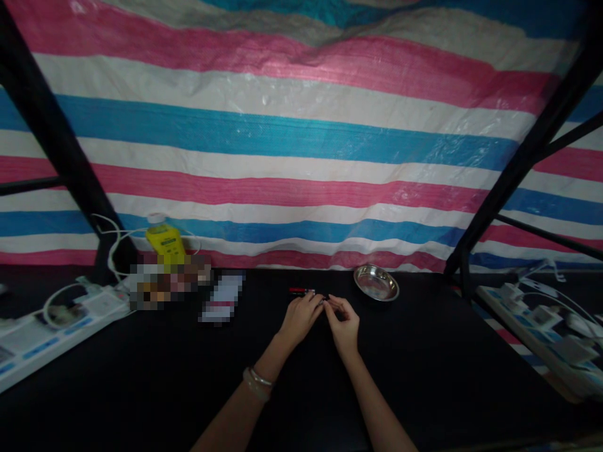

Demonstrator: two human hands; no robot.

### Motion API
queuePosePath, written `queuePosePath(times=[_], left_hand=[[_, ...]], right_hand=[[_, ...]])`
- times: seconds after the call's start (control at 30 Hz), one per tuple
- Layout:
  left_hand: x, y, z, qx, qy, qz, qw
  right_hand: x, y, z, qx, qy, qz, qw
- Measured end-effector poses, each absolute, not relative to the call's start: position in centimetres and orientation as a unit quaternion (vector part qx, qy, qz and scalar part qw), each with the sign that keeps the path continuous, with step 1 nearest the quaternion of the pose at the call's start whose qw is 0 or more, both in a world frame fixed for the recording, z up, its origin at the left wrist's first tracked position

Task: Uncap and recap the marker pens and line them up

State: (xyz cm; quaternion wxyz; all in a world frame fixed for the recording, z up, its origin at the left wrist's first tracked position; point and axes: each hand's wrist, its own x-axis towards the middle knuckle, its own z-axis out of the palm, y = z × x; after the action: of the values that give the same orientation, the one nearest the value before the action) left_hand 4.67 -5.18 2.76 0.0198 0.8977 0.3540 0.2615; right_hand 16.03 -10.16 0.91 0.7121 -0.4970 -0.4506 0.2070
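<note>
Over the black table, my left hand and my right hand meet at their fingertips. The left fingers are bent and pressed together. My right thumb and forefinger are pinched close to the left fingertips. Something small and dark shows where they meet, too small to name. Just behind the left fingers lies a slim red object with a shiny end, partly hidden by the hand. A shallow round metal dish stands to the right, beyond my right hand and apart from it.
A blurred-out flat object lies left of the hands. Farther left stand a yellow bottle and a blurred-out heap. Power strips with plugs and white cables run along the left and right. Striped sheeting hangs behind, between black frame posts.
</note>
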Motion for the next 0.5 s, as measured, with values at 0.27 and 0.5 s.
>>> queuePosePath(times=[0.27, 0.5], left_hand=[[4.34, -5.15, 2.84, 0.899, 0.350, 0.259, 0.041], [4.29, -4.83, 2.27, 0.899, 0.334, 0.280, 0.048]], right_hand=[[15.93, -10.66, 1.45, -0.516, -0.523, 0.127, 0.667], [15.92, -10.40, 1.45, -0.523, -0.511, 0.142, 0.667]])
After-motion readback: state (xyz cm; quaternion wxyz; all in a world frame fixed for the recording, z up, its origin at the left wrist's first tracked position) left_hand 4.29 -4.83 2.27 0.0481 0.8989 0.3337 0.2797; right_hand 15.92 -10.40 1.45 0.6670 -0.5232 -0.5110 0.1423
